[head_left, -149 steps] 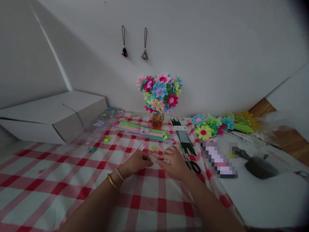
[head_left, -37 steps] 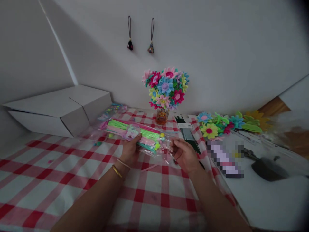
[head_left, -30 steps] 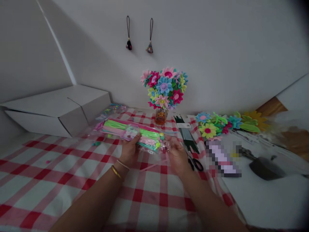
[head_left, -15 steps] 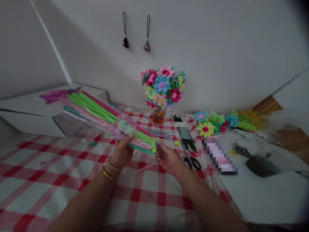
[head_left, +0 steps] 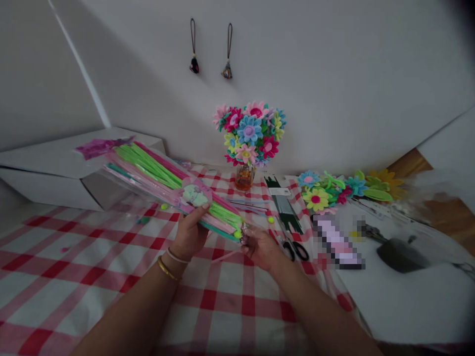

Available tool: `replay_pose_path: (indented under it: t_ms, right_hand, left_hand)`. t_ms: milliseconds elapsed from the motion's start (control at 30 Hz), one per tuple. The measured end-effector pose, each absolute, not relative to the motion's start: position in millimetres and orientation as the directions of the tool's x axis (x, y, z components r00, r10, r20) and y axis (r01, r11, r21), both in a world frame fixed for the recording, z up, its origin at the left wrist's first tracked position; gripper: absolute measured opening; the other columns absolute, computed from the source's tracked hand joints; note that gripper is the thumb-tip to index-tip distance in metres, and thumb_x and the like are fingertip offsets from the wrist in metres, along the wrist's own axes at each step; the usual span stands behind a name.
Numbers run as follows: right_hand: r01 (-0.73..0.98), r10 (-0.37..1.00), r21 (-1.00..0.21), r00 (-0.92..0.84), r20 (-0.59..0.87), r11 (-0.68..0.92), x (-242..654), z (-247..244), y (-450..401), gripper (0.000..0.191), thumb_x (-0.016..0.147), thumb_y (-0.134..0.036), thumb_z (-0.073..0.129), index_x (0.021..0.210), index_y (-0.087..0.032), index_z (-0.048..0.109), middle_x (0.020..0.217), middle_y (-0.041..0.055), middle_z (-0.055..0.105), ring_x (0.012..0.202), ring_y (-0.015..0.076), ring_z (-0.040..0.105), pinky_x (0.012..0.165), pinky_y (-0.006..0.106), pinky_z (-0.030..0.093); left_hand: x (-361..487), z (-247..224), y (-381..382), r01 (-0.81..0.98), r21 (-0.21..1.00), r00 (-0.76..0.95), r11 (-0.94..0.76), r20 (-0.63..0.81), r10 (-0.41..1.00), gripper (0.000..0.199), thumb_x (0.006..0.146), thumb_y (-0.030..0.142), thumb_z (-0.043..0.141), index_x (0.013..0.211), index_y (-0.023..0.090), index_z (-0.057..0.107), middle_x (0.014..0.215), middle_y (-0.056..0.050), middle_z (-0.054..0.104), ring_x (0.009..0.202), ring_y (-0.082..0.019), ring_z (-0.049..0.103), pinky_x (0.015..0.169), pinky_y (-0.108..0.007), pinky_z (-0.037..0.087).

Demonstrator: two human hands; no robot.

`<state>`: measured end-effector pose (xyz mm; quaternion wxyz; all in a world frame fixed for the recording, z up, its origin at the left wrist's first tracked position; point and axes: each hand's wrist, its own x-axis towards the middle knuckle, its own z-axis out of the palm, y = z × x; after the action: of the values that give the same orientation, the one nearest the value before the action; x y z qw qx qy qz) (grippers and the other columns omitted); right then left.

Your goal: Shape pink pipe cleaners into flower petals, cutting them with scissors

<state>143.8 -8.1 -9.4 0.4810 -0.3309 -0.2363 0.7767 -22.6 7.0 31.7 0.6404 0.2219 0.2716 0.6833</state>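
A clear plastic bag of pink, green and teal fuzzy stems slants above the table, its purple end at the upper left. My left hand grips its lower middle, thumb on top beside a pale green and pink label. At the bag's right end, the fingers of my right hand pinch the plastic near a small yellow-green ball. Black-handled scissors lie just right of my right hand.
A vase of fuzzy flowers stands at the back. Left is a white box. Dark green stems, loose flowers and a pixelated object lie right on the checked tablecloth and white surface.
The bag's purple end has shifted to the right and slightly down. Both hands keep hold of the bag, and have moved slightly right.
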Motion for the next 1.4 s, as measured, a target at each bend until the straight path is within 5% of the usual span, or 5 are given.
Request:
replay_pose_path:
  t_ms: [267, 500, 800, 1133, 1400]
  right_hand:
    - [-0.576, 0.876, -0.666, -0.390, -0.285, -0.473, 143, -3, -14, 0.023, 0.059, -0.018, 0.070, 0.074, -0.020, 0.053, 0.053, -0.0079, 0.048, 0.043, 0.0043, 0.044, 0.031, 0.011, 0.017]
    - [-0.573, 0.905, -0.704, -0.326, -0.273, -0.419, 145, -3, -11, 0.025, 0.058, -0.016, 0.067, 0.079, -0.019, 0.054, 0.056, -0.0061, 0.052, 0.045, 0.0054, 0.047, 0.031, 0.013, 0.020]
    - [-0.407, 0.898, -0.837, -0.389, -0.205, -0.367, 146, 2, -14, 0.040, 0.055, -0.015, 0.071, 0.088, -0.022, 0.048, 0.062, -0.0074, 0.050, 0.043, 0.0038, 0.044, 0.032, 0.013, 0.014]
    - [-0.420, 0.908, -0.832, -0.362, -0.213, -0.363, 147, 2, -14, 0.035, 0.058, -0.020, 0.068, 0.081, -0.023, 0.042, 0.061, -0.0070, 0.048, 0.045, 0.0060, 0.047, 0.031, 0.013, 0.013]
    - [-0.409, 0.936, -0.867, -0.313, -0.160, -0.285, 148, 7, -14, 0.027, 0.061, -0.027, 0.069, 0.076, -0.020, 0.048, 0.058, -0.0063, 0.048, 0.042, 0.0041, 0.040, 0.030, 0.012, 0.016]
  left_hand:
    - [-19, 30, 6, -0.748, 0.664, -0.017, 0.012, -0.037, 0.999, 0.028, 0.060, 0.014, 0.068, 0.087, 0.019, 0.062, 0.078, 0.000, 0.067, 0.086, -0.022, 0.061, 0.076, -0.033, 0.050]
    - [-22, 26, 12, -0.752, 0.659, -0.052, -0.010, -0.045, 0.998, 0.025, 0.057, 0.018, 0.069, 0.081, 0.015, 0.061, 0.074, 0.000, 0.066, 0.074, -0.019, 0.063, 0.071, -0.031, 0.050]
    - [-17, 25, 10, -0.721, 0.693, -0.070, -0.021, -0.042, 0.997, 0.020, 0.062, 0.019, 0.068, 0.081, 0.015, 0.062, 0.077, -0.001, 0.066, 0.073, -0.017, 0.062, 0.066, -0.028, 0.049]
    - [-17, 27, 11, -0.790, 0.613, -0.043, 0.000, -0.056, 0.997, 0.027, 0.062, 0.016, 0.067, 0.088, 0.016, 0.062, 0.075, 0.000, 0.066, 0.079, -0.019, 0.063, 0.073, -0.030, 0.050]
    - [-20, 25, 16, -0.812, 0.575, 0.020, 0.101, -0.146, 0.989, 0.014, 0.069, 0.014, 0.060, 0.083, 0.012, 0.062, 0.078, -0.004, 0.066, 0.074, -0.018, 0.062, 0.072, -0.031, 0.052]
